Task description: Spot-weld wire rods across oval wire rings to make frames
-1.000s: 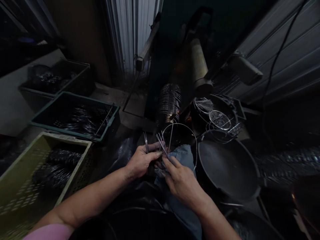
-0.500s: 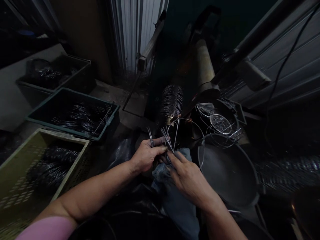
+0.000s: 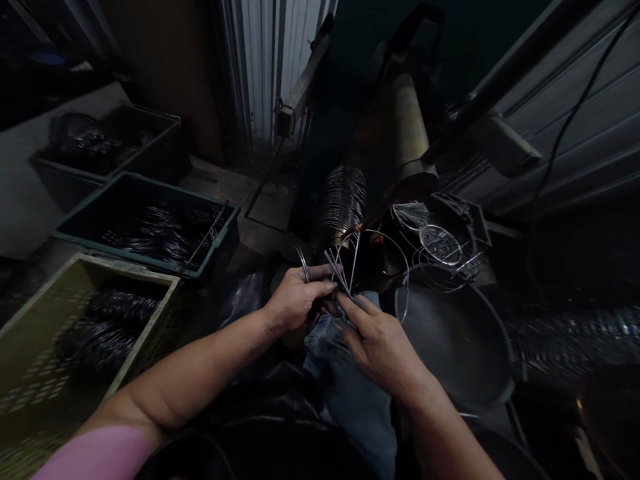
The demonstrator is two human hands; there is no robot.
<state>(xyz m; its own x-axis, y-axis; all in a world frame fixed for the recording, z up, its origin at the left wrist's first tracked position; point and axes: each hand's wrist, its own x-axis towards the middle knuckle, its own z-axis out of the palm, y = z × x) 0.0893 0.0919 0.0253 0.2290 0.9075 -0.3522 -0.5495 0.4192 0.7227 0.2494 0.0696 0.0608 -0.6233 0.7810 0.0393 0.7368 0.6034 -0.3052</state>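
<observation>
My left hand is closed around a bundle of thin metal wires whose ends fan upward, with a few wire rings sticking up behind its fingers. My right hand meets it from the right, fingertips pinched on the lower part of the same wires. A large wire hoop arcs up from between the hands over a jeans-clad knee. Just beyond stands a stack of wire rings on a cylinder.
A dark round pan sits to the right, with a tub of wire strainer parts behind it. Left are a yellow-green crate, a green crate and a dark crate, all holding wire rings. A machine roller stands ahead.
Both hands have lifted slightly and shifted right with the wire bundle. The view has tilted a little; the grip looks the same.
</observation>
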